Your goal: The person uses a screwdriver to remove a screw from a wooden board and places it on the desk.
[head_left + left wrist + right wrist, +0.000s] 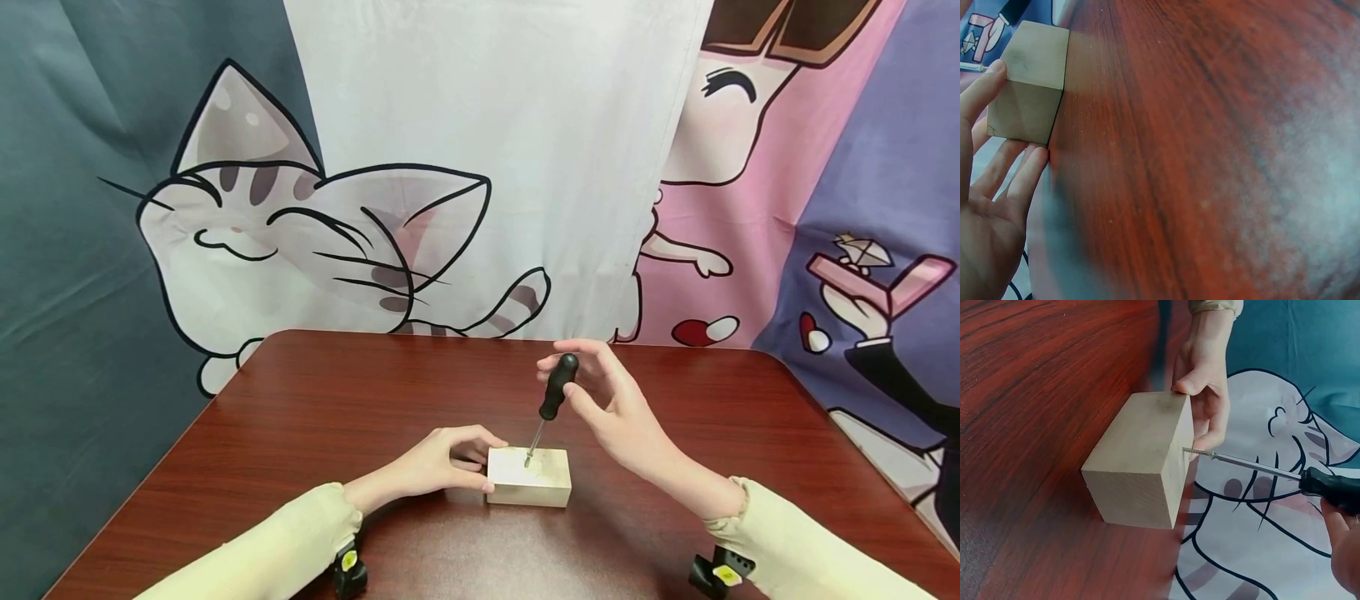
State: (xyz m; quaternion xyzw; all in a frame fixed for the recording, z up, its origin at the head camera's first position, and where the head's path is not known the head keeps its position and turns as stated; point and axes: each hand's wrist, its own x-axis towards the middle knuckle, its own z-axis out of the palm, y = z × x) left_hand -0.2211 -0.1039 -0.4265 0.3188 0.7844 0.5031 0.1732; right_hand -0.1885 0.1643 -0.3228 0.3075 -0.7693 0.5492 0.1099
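A pale wooden block (528, 493) lies on the table, its left end held between the thumb and fingers of my left hand (431, 462). From its top face sticks up a screw (1197, 451), part of its thread showing. The tip of a screwdriver (557, 389) with a black handle and thin metal shaft meets the screw head, leaning slightly right. My right hand (618, 412) holds the handle loosely, thumb on the near side and fingers behind it. In the left wrist view, the left fingers (1029, 175) press the block's end.
The reddish-brown wooden table (337, 392) reaches back to a hanging cloth (495, 100) printed with a cartoon cat and figures. Wrist cameras on black straps (350, 571) sit below both pale sleeves (277, 542).
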